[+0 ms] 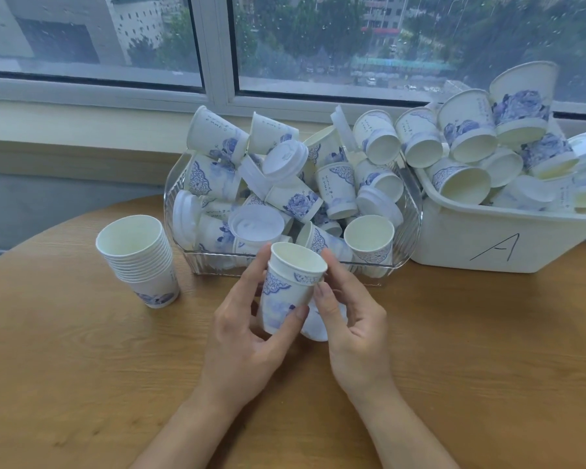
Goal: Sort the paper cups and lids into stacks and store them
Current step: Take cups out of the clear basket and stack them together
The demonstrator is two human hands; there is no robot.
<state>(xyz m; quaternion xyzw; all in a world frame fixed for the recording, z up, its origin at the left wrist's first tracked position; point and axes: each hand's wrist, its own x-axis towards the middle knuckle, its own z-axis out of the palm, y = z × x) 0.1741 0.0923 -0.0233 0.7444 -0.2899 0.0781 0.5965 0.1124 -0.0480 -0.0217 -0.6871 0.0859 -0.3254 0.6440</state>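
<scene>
Barely started here — my left hand (247,333) grips a nested pair of paper cups (286,292) over the bench (82,384), right hand (349,319) pinching its rim, one stack (139,262) done, clear tub (190,245) and white bin (487,238) heaped with loose cups and lids.

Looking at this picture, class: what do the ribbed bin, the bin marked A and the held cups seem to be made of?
Ribbed bin: clear glossy plastic, probably; cups show through its walls.
Bin marked A: opaque white matte plastic, apparently.
Held cups: matte printed paper, by the task, with rolled rims.
</scene>
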